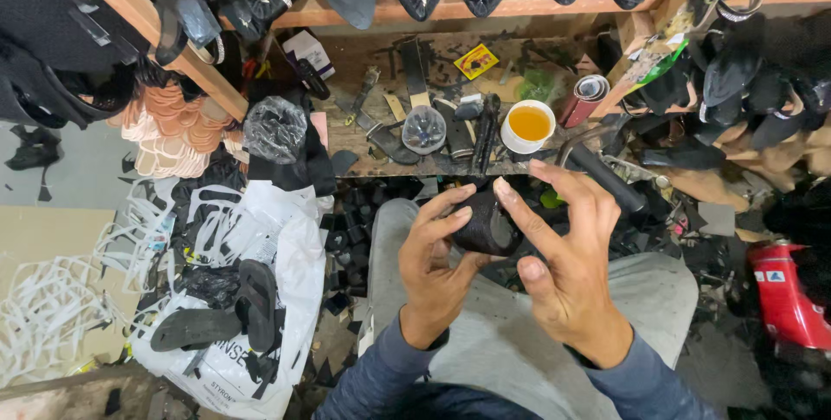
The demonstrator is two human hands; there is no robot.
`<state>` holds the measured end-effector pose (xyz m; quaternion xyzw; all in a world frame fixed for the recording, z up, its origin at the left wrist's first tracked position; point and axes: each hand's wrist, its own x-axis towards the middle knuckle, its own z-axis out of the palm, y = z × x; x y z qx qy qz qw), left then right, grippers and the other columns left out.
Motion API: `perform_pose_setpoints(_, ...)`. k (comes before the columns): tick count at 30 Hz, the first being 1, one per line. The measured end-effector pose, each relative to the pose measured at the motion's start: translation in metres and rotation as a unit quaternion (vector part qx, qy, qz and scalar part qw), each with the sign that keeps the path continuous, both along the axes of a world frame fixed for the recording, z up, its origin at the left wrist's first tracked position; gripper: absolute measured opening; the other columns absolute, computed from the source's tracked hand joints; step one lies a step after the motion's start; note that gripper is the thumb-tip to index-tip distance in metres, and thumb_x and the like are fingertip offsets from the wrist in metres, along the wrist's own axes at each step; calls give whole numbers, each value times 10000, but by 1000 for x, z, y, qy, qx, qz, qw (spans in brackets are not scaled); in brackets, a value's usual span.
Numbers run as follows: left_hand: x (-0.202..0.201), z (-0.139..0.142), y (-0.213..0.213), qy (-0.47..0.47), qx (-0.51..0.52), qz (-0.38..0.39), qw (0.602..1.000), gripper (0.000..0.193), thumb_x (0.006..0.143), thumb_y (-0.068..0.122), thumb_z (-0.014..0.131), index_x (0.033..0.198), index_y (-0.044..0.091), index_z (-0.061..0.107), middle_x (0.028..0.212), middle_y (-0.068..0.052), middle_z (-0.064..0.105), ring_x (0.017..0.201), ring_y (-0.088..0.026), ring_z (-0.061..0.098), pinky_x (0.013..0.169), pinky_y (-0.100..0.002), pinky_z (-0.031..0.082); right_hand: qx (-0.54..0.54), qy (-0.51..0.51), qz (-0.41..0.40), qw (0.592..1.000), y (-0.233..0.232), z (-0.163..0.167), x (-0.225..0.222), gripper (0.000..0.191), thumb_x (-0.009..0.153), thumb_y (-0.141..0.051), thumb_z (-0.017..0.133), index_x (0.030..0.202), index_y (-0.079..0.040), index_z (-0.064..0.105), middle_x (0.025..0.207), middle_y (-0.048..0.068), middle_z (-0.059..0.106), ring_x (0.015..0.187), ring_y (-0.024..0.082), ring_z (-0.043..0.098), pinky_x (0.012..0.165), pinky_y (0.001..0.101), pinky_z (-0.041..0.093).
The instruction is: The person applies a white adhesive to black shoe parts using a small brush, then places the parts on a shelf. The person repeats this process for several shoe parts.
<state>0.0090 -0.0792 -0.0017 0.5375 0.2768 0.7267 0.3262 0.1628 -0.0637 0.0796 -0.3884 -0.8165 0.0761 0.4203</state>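
Note:
My left hand (435,257) grips a small black shoe piece (486,228) above my lap, thumb and fingers wrapped round its left side. My right hand (561,251) is beside it with fingers spread; its index fingertip and thumb touch the piece's right edge. Part of the piece is hidden behind my fingers. Just beyond the hands lies the low wooden workbench (363,138) with a white cup of yellow glue (528,124).
On the bench lie a clear plastic cup (424,130), black tools, scraps and a roll of tape (589,91). Black shoe uppers hang on wooden racks (208,78). A white plastic bag (286,238) with black soles (258,294) lies at left. A red object (783,294) sits at right.

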Motion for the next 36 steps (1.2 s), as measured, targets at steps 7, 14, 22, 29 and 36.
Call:
perform_pose_setpoints(7,-1,2,-4,-5,2,-10,1000,637,818,-168,805,1347,97,570,1516,-198,484,1441,-329,529,1147,-427,574,4,-10,13,1000,-2,-1,-1,715,1094,-621,223,1422,-143,641,1503,178,480,1350,376,400,1202,512,243)
perform_pose_setpoints(14,-8,-5,-1,-11,2,1,1000,584,846,-115,804,1354,52,568,1511,-209,513,1425,-329,550,1196,-430,521,-4,-17,33,999,-4,3,3,658,1090,-587,221,1378,-198,667,1477,186,494,1316,368,418,1166,504,241)
perform_pose_setpoints(22,-15,-1,-3,-7,-32,-25,999,595,855,-98,795,1393,32,577,1506,-193,516,1421,-311,547,1173,-417,535,-40,-21,50,998,4,-10,4,689,1056,-651,272,1464,-208,607,1447,201,452,1299,370,372,1177,510,231)
perform_pose_setpoints(29,-23,13,-4,30,-42,-37,998,547,928,-1,773,1440,9,581,1494,-181,554,1352,-278,577,1186,-392,529,-27,-23,81,996,9,-14,12,600,1052,-623,349,1430,-246,624,1376,186,464,1308,380,388,1195,537,224)
perform_pose_setpoints(36,-29,20,-7,43,-108,-58,992,563,981,324,702,1426,4,572,1445,-149,562,1267,-223,629,997,-301,594,-4,-72,40,997,11,-8,18,633,1018,-609,304,1410,-251,649,1309,170,469,1293,375,399,1240,591,184)
